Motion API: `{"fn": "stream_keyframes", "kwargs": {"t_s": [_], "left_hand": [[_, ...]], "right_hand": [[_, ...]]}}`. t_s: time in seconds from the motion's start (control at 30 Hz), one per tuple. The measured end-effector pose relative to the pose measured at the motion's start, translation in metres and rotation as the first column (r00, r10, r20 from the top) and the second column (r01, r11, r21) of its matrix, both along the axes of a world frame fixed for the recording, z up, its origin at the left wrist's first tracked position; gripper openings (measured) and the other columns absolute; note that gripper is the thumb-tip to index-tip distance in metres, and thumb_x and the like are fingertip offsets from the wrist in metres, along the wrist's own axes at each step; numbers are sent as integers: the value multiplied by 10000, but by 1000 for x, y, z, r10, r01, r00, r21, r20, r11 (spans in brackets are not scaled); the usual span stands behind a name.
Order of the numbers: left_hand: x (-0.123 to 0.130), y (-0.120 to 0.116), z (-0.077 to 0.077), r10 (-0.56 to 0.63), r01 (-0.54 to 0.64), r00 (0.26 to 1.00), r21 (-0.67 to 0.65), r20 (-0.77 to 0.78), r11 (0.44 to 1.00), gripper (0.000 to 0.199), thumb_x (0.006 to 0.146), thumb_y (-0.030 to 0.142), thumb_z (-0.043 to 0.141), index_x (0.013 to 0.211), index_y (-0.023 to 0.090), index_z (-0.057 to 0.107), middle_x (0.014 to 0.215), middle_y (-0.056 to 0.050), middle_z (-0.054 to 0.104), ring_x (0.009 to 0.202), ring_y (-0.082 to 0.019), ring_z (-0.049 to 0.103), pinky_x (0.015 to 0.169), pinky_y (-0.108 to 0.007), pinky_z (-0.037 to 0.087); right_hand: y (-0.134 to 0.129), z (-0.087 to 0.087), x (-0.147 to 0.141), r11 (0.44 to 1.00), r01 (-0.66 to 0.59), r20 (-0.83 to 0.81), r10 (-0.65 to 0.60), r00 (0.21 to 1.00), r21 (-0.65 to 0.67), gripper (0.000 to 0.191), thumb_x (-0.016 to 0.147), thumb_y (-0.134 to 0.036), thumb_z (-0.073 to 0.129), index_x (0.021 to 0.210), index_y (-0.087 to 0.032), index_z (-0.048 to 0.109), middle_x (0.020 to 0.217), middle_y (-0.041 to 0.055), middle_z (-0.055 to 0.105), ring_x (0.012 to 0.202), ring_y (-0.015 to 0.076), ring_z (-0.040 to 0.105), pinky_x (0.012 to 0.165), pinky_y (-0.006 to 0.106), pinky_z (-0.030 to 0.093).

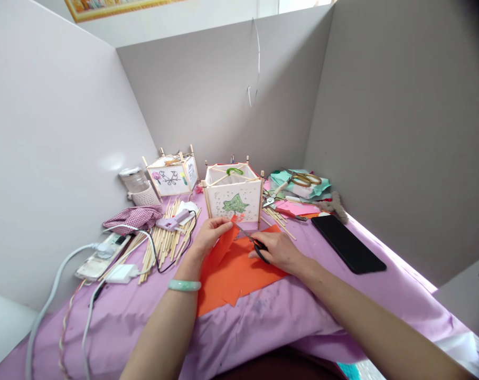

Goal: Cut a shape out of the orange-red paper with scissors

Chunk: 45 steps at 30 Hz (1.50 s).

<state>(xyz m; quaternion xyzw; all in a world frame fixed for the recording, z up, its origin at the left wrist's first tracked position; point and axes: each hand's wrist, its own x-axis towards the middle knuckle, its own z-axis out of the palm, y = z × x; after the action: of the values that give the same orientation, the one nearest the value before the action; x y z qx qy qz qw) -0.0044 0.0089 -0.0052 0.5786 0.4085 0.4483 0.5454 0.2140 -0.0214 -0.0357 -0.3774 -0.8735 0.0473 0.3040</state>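
Note:
Orange-red paper (243,274) lies on the purple cloth in front of me. My left hand (213,236) is closed, pinching a raised piece of this paper at its upper edge. Black-handled scissors (260,251) are in my right hand (276,250), their blades pointing up and left to the paper beside my left fingertips. Just behind my hands stands a square lantern (235,203) of sticks and white panels, with a green leaf drawn on its front and a green loop on top. A small loose orange scrap lies near the sheet's front edge.
Another lantern (170,177) stands back left beside a jar (134,182). Nearer are wooden sticks (168,245), a glue gun (172,220), checked cloth (134,219) and a power strip with cables. At right are pliers (276,194), brass-coloured scissors (304,180) and a black phone (348,244). Grey partitions (223,105) surround the table.

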Motion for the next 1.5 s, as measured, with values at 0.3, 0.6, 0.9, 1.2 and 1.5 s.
{"fn": "stream_keyframes", "kwargs": {"t_s": [0.3, 0.6, 0.9, 1.2, 1.5], "left_hand": [[2, 0, 0, -42, 42, 998, 12, -42, 999, 238, 660, 357, 698, 742, 137, 662, 668, 4, 630, 591, -103, 520, 579, -215, 373], [1, -1, -1, -45, 46, 997, 22, -65, 999, 245, 660, 364, 688, 730, 131, 655, 656, -4, 617, 585, -108, 509, 569, -220, 368], [1, 0, -1, -39, 39, 997, -3, -67, 999, 270, 648, 383, 695, 737, 135, 640, 638, 2, 603, 563, -104, 499, 545, -216, 353], [2, -2, 1, -55, 57, 994, 27, -90, 998, 252, 651, 369, 689, 703, 127, 643, 621, 1, 582, 555, -98, 467, 538, -215, 335], [3, -1, -1, -97, 102, 990, 47, -106, 994, 218, 667, 339, 681, 714, 127, 662, 618, 1, 589, 569, -103, 472, 559, -222, 337]], "right_hand": [[-3, 3, -1, 1000, -10, -26, 9, 1000, -19, 400, 780, -489, 599, 1025, -173, 591, 864, 57, 656, 762, 171, 606, 662, 241, 400], [-1, 1, -1, 1000, -4, -13, 4, 1000, -11, 395, 776, -497, 600, 1009, -177, 601, 845, 53, 656, 750, 170, 605, 654, 243, 400], [-1, 2, -1, 1000, 29, 4, -29, 1000, 4, 339, 786, -469, 603, 975, -188, 607, 817, 39, 663, 722, 162, 610, 622, 233, 385], [-3, 2, -1, 1000, 3, -23, -3, 1000, 2, 378, 781, -506, 591, 972, -180, 596, 788, 36, 641, 689, 153, 584, 612, 229, 373], [-2, 3, -2, 1000, -7, -16, 7, 1000, -11, 391, 778, -526, 585, 954, -177, 586, 749, 26, 612, 646, 138, 545, 595, 224, 351]]}}
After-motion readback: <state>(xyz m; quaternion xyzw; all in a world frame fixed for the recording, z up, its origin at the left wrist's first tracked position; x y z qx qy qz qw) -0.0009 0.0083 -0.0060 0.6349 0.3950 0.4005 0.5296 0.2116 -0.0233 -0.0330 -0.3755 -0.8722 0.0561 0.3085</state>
